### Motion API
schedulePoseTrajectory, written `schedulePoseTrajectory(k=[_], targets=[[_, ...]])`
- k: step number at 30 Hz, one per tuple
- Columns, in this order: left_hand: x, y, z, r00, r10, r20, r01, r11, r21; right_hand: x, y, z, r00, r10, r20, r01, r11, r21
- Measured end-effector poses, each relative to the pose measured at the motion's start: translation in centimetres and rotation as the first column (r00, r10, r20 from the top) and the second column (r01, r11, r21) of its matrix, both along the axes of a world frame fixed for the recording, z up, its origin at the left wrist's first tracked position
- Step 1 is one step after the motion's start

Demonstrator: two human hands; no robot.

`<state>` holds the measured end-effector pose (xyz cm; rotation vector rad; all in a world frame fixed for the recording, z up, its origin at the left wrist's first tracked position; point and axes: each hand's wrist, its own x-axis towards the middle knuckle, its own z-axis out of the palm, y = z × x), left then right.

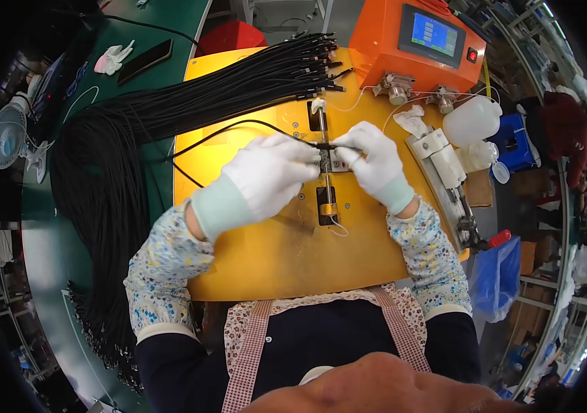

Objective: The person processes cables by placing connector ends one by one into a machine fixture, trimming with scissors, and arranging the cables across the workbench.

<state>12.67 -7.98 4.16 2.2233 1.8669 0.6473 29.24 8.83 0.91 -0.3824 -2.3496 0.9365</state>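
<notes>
Both of my hands wear white gloves and meet over a small metal fixture (326, 182) on the yellow work plate (273, 265). A black cable (238, 124) runs in from the left to my fingers. My left hand (269, 175) has its fingers closed at the cable beside the fixture. My right hand (372, 158) pinches the cable's end just right of the fixture's middle. The exact tip of the cable is hidden between the fingers. A thin white tube (339, 228) curls from the fixture's lower end.
A thick bundle of black cables (238, 81) lies across the plate's back left and hangs over the green table (46, 199). At the back right stands an orange machine (383, 48) with a screen. White plastic bottles (472, 120) and a metal clamp device (444, 168) are on the right.
</notes>
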Motion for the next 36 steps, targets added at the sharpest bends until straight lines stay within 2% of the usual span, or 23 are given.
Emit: schedulePoseTrajectory(k=[2,3,5,9,12,13,15,16,18,20,23,26,27,30,31,34,36], targets=[[1.5,1.0,-1.4,0.973,0.208,-0.1,-0.18,0.954,0.24,0.0,-0.4,-0.8,0.999,-0.008,0.033,0.005,0.996,0.087],[1.3,1.5,-2.9,0.945,0.268,-0.186,-0.197,0.923,0.331,0.0,-0.3,-0.8,0.999,0.003,0.053,-0.007,0.997,0.07],[0.7,1.8,-5.0,0.95,0.237,-0.206,-0.166,0.936,0.309,0.0,-0.2,-1.1,0.998,0.022,0.062,-0.027,0.996,0.087],[0.4,1.5,-4.8,0.926,0.216,-0.311,-0.131,0.954,0.271,-0.2,-0.1,-1.0,0.995,0.074,0.062,-0.083,0.986,0.147],[0.8,1.4,-5.1,0.908,0.228,-0.351,-0.144,0.957,0.251,-0.3,1.1,0.2,0.981,0.118,0.153,-0.12,0.993,0.007],[0.9,1.4,-5.0,0.902,0.227,-0.368,-0.138,0.958,0.253,-0.7,1.4,0.5,0.991,0.057,0.123,-0.042,0.992,-0.116],[1.0,1.4,-4.6,0.887,0.222,-0.404,-0.124,0.959,0.257,-2.8,2.7,1.1,0.996,-0.009,0.092,-0.01,0.979,0.205],[1.0,1.5,-4.7,0.883,0.225,-0.411,-0.128,0.96,0.251,-4.1,3.5,1.5,0.997,-0.038,0.067,0.011,0.932,0.361],[1.1,1.6,-4.7,0.876,0.228,-0.426,-0.135,0.962,0.239,-7.7,4.5,2.2,0.979,-0.013,0.203,-0.111,0.802,0.587],[1.1,1.5,-4.7,0.876,0.229,-0.425,-0.129,0.959,0.251,-11.1,4.2,2.8,0.941,-0.013,0.337,-0.226,0.719,0.657],[1.1,1.6,-4.6,0.878,0.232,-0.419,-0.131,0.958,0.255,-16.2,4.5,1.1,0.769,-0.196,0.609,-0.415,0.572,0.708],[1.1,1.6,-4.8,0.883,0.234,-0.406,-0.139,0.958,0.249,-18.4,5.0,1.5,0.666,-0.241,0.706,-0.491,0.571,0.658],[1.2,1.6,-4.8,0.885,0.238,-0.4,-0.145,0.958,0.249,-18.7,5.3,1.5,0.676,-0.229,0.7,-0.502,0.553,0.665],[1.0,1.8,-5.2,0.889,0.241,-0.389,-0.132,0.949,0.285,-18.6,5.9,1.4,0.686,-0.226,0.691,-0.456,0.607,0.651],[0.9,1.8,-5.4,0.893,0.241,-0.381,-0.129,0.946,0.297,-17.9,5.6,2.6,0.685,-0.209,0.698,-0.428,0.66,0.617],[0.6,1.9,-5.5,0.906,0.238,-0.351,-0.121,0.939,0.323,-16.5,5.5,4.5,0.803,-0.216,0.555,-0.33,0.615,0.716],[0.5,1.8,-5.4,0.914,0.228,-0.335,-0.117,0.94,0.321,-15.6,5.8,4.9,0.899,-0.174,0.402,-0.266,0.511,0.817]])
